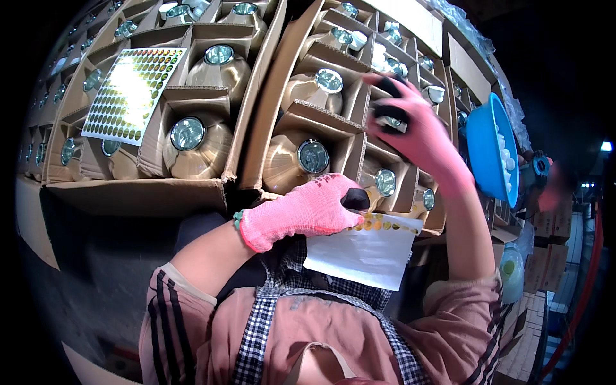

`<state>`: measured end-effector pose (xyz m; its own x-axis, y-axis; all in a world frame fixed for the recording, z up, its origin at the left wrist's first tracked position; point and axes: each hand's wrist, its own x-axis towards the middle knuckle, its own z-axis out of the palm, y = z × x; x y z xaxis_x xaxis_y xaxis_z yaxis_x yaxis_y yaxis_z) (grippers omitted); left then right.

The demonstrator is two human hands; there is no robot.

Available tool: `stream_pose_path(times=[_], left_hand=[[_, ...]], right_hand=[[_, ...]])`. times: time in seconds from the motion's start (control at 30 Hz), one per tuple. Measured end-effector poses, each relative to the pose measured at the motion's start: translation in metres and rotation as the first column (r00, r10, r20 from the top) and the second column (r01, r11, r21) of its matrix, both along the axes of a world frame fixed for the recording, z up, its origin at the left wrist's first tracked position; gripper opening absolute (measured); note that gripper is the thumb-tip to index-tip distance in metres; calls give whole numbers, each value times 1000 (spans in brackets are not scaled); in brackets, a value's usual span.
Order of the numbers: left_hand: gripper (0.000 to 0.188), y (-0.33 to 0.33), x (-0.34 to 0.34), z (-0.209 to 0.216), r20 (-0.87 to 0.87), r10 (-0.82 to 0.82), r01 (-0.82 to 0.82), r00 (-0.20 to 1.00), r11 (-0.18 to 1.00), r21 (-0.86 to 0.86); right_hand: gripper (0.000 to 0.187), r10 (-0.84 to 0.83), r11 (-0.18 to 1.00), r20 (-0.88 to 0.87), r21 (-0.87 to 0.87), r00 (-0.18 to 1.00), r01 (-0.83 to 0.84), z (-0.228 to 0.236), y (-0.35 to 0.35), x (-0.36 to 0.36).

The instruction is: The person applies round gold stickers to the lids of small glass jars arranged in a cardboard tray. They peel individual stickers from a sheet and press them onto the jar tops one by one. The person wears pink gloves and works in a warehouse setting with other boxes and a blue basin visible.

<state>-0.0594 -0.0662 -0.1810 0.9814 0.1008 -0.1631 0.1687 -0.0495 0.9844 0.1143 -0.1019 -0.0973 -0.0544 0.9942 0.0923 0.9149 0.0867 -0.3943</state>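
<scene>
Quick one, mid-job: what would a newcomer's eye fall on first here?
Probably the pink-gloved left hand, centre, gripping a white sheet with gold dots along its top edge, and the right hand, blurred over glass bottles in a divided carton. Next, perhaps, the shiny sheet full of gold dots lying across the left carton, and the blue basin of white pieces at right.

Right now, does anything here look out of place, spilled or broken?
A sheet of round gold stickers lies slanted over jars in the box on the left, crossing the dividers, which looks slightly odd. The left hand holds another, mostly bare sheet. I see no spill or breakage.
</scene>
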Motion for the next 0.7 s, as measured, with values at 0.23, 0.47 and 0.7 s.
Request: stream_pose_path(times=[0.23,0.47,0.7], left_hand=[[24,2,3,-13,107,-1,2,994,1000,-4],[27,11,3,-12,93,-71,76,993,995,-60],[26,14,7,-3,0,-109,107,994,984,-144]], right_hand=[[19,116,993,372,-38,921,-110,-92,83,34],[25,217,974,544,-64,810,-218,-97,99,21],[32,-36,981,285,191,958,-20,-73,78,24]])
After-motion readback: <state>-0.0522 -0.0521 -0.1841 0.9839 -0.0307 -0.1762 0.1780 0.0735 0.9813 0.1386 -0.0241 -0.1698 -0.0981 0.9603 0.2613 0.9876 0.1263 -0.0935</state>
